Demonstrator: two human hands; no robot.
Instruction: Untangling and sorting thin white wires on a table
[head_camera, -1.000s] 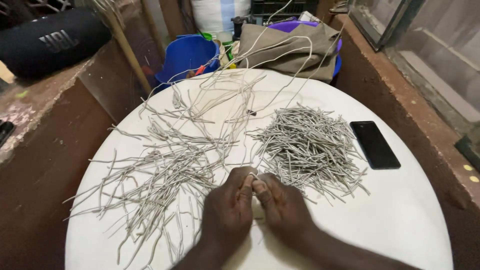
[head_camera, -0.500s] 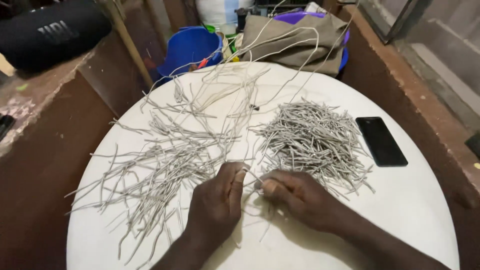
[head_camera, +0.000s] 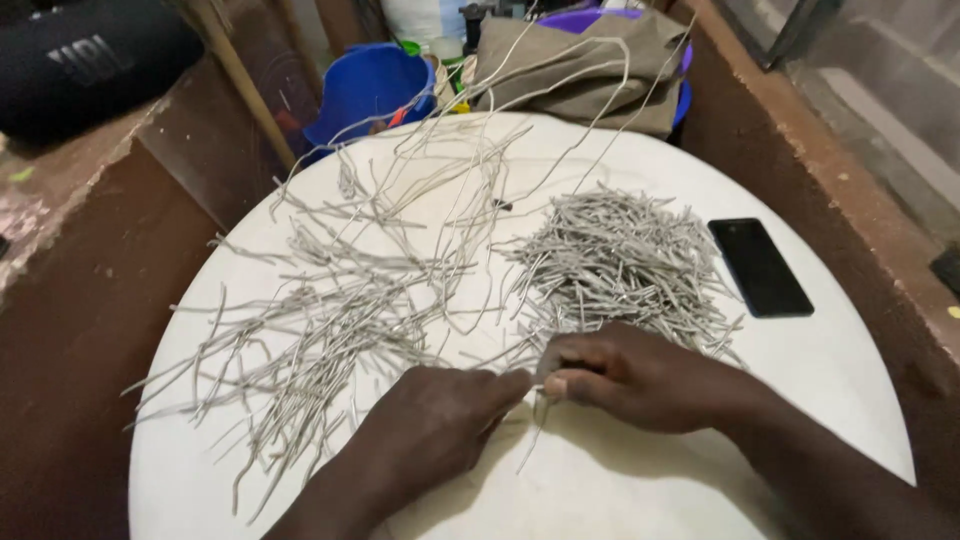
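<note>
Grey, thin and seemingly light, bendable, the strip (head_camera: 537, 425) is being pinched near its upper end between both hands, left hand (head_camera: 432, 428) and right hand (head_camera: 630, 377) closed on it above the white surface (head_camera: 850, 380).

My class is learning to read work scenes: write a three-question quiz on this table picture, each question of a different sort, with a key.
1. True or false: the phone lies right of the short-strand pile.
2. Which hand pinches a strand at its fingertips? A) left hand B) right hand
3. Fill in: behind the table, left of the folded cloth, stands a ____ bucket.

Key
1. True.
2. B; the left hand's fingertips meet it beside the long strands.
3. Blue.
</note>
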